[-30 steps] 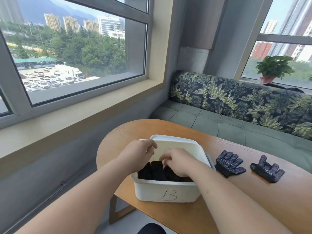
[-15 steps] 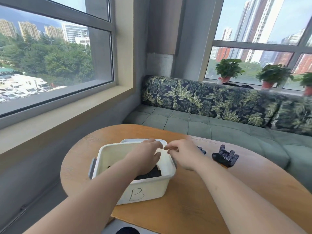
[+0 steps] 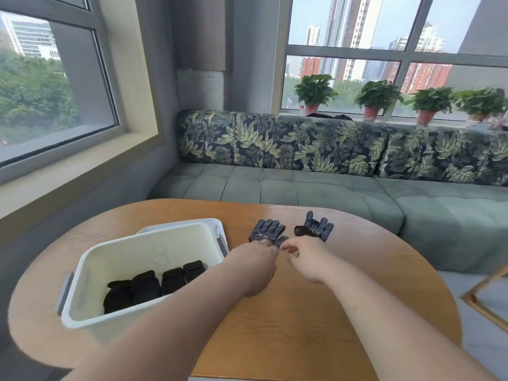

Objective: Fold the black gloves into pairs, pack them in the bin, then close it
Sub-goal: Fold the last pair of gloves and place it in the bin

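Now, at left, an open white bin (image 3: 170,243) stands on the table (image 3: 302,325), with folded black pairs (image 3: 154,287) rowed inside, leaving room. Two loose gloves lie flat beyond the hands, ready for pairing. The left hand (image 3: 255,264) reaches the left glove (image 3: 266,232), its grip hidden. The right hand (image 3: 308,259), loosely curled, holds nothing near the right glove (image 3: 316,229).

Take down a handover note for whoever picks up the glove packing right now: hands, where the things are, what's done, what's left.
Hands: left hand and right hand are both at the near edge of the left loose glove; whether either grips it cannot be told.
Things: bin open on the table, lid at its far edge. The second loose glove lies to the right of the first.
Done: four folded bundles in a row inside the bin.
Left: fold the two loose gloves into a pair, pack it, close the bin.
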